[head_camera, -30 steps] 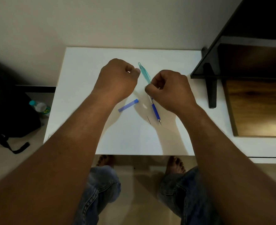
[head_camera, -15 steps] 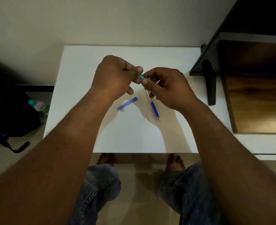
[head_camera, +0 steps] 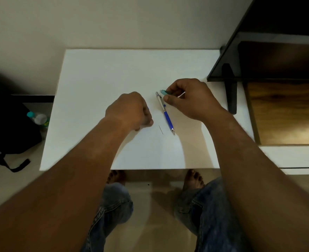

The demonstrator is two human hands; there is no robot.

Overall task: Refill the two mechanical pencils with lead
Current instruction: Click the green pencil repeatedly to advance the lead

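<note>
My right hand (head_camera: 191, 99) pinches the teal mechanical pencil (head_camera: 163, 92). Its teal end sticks out to the left of my fingers and its pale tip out to the right. The blue and silver mechanical pencil (head_camera: 165, 113) lies on the white table (head_camera: 99, 75), just left of that hand, tip towards me. A thin loose lead (head_camera: 160, 129) lies beside its tip. My left hand (head_camera: 132, 111) sits knuckles up on the table with its fingers curled over the blue lead case, which is hidden under it.
A black shelf unit (head_camera: 230, 88) with a wooden panel stands at the table's right edge. On the floor to the left are a dark bag (head_camera: 8, 128) and a bottle (head_camera: 38, 118). My knees and feet show below the table's front edge.
My left hand let go of the teal pencil and dropped down and left onto the lead case. My right hand carried the teal pencil to the right, uncovering the blue pencil.
</note>
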